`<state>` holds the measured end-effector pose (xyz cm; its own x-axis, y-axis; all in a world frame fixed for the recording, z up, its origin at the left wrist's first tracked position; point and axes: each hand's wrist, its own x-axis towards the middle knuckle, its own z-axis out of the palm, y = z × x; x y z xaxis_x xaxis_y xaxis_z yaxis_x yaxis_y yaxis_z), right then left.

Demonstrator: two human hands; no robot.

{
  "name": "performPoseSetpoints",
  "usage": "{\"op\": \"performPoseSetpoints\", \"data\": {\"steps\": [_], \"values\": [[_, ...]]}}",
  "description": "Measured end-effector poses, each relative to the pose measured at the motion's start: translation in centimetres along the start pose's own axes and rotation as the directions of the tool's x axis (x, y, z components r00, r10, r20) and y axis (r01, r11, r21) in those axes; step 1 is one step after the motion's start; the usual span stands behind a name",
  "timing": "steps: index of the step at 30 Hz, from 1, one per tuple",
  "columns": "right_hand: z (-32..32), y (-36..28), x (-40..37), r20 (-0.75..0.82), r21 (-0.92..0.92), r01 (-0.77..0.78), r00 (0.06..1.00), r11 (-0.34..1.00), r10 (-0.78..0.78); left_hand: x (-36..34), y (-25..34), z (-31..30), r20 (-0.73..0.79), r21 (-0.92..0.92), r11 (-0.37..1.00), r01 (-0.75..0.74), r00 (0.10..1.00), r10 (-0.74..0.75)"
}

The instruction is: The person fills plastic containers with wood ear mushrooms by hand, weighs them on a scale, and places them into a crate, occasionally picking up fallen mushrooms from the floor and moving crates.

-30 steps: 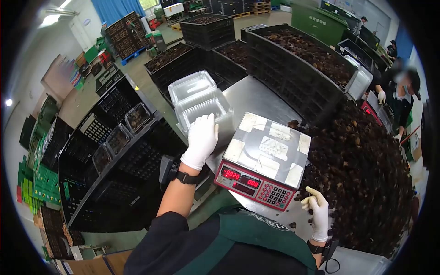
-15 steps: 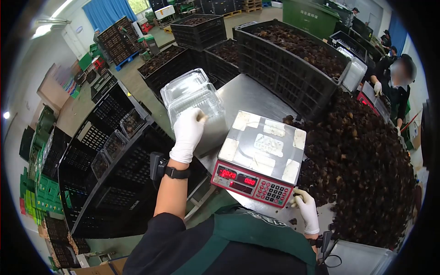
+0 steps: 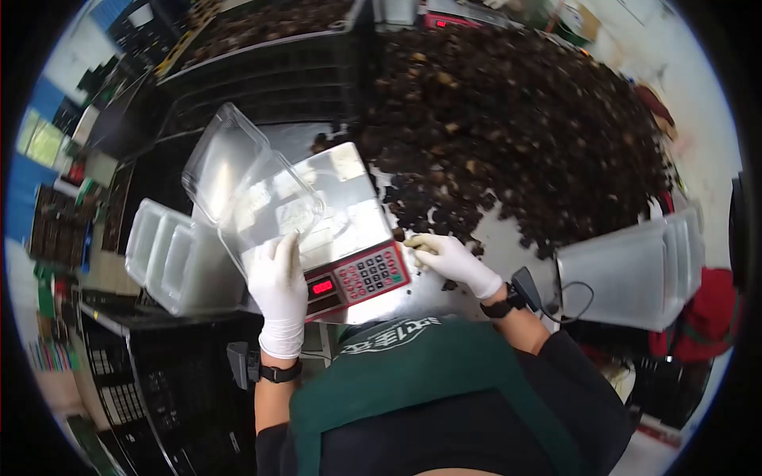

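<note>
My left hand (image 3: 278,278), in a white glove, pinches the near edge of a clear plastic clamshell box (image 3: 226,170). The box is open, its lid tipped up to the far left, and it overlaps the metal platform of a red digital scale (image 3: 369,274). At the scale's right corner is my gloved right hand (image 3: 456,263), fingers curled together with stained fingertips; I cannot tell what they hold. Just beyond that hand lie loose dark brown pieces, like mushrooms, at the edge of a large heap (image 3: 508,135).
Nested clear boxes (image 3: 178,262) stand left of the scale, and another stack (image 3: 627,270) lies at the right. A black crate (image 3: 262,87) of brown pieces rises behind. Below left is a black crate (image 3: 175,381). A second red scale (image 3: 448,20) sits beyond the heap.
My left hand has taken a clear box from the stack and brought it right, over the scale. My right hand stays by the scale's corner. The view has turned to the right.
</note>
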<state>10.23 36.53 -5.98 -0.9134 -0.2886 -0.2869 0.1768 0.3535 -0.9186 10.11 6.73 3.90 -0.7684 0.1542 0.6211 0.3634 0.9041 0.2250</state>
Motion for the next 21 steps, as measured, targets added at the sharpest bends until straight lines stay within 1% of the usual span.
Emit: {"op": "performPoseSetpoints", "data": {"steps": [1, 3, 4, 7, 8, 9, 11, 13, 14, 15, 16, 17, 21], "values": [[0.0, 0.4, 0.0, -0.007, -0.018, -0.007, 1.000, 1.000, 0.007, -0.4, 0.4, 1.1, 0.157, 0.020, 1.000, -0.001, 0.988, -0.002], [-0.2, 0.3, -0.3, -0.042, -0.013, -0.034, 0.999, 0.999, 0.033, -1.9, 0.2, 3.9, 0.321, -0.127, 0.990, 0.059, 0.947, -0.015], [-0.3, 0.6, -0.3, -0.086, -0.016, -0.020, 0.996, 1.000, 0.018, -1.7, 0.7, 3.8, 0.401, -0.139, 0.990, 0.005, 0.915, 0.052], [-1.6, 0.5, -1.1, -0.253, -0.145, -0.045, 0.968, 0.988, 0.007, -1.5, 1.6, 3.3, 0.423, -0.166, 0.978, 0.125, 0.905, -0.044], [-2.2, 1.2, -1.0, -0.342, -0.135, -0.014, 0.939, 0.991, -0.033, -1.5, 1.5, 3.2, 0.414, -0.175, 0.974, 0.146, 0.908, -0.062], [-2.5, 2.2, -0.5, -0.454, -0.147, 0.054, 0.883, 0.988, -0.117, -1.6, 1.4, 2.9, 0.421, -0.217, 0.951, 0.219, 0.900, -0.111], [-4.5, 3.7, 0.0, -0.574, -0.343, 0.094, 0.767, 0.935, -0.287, -1.1, 1.5, 1.3, 0.342, -0.205, 0.966, 0.160, 0.936, -0.082], [-6.7, 5.4, 0.8, -0.635, -0.583, -0.018, 0.633, 0.812, -0.442, -1.2, 1.1, 0.0, 0.295, -0.179, 0.969, 0.172, 0.949, -0.114], [-7.7, 5.4, 1.0, -0.663, -0.509, -0.077, 0.670, 0.858, -0.333, -1.5, 0.6, -0.4, 0.269, -0.167, 0.970, 0.175, 0.955, -0.126], [-8.4, 6.0, 1.4, -0.668, -0.533, -0.119, 0.667, 0.838, -0.330, -1.9, 0.1, -0.7, 0.244, -0.154, 0.972, 0.179, 0.960, -0.138], [-8.9, 6.1, 1.8, -0.654, -0.552, -0.134, 0.681, 0.823, -0.328, -2.3, -0.3, -1.0, 0.224, -0.176, 0.959, 0.222, 0.958, -0.180], [-9.3, 6.1, 2.4, -0.640, -0.571, -0.148, 0.696, 0.808, -0.325, -2.7, -0.8, -1.0, 0.195, -0.158, 0.962, 0.224, 0.962, -0.192], [-9.9, 5.1, 5.8, -0.528, -0.679, -0.120, 0.766, 0.725, -0.367, -3.6, -1.5, -1.4, 0.196, -0.123, 0.949, 0.291, 0.944, -0.264]]}}
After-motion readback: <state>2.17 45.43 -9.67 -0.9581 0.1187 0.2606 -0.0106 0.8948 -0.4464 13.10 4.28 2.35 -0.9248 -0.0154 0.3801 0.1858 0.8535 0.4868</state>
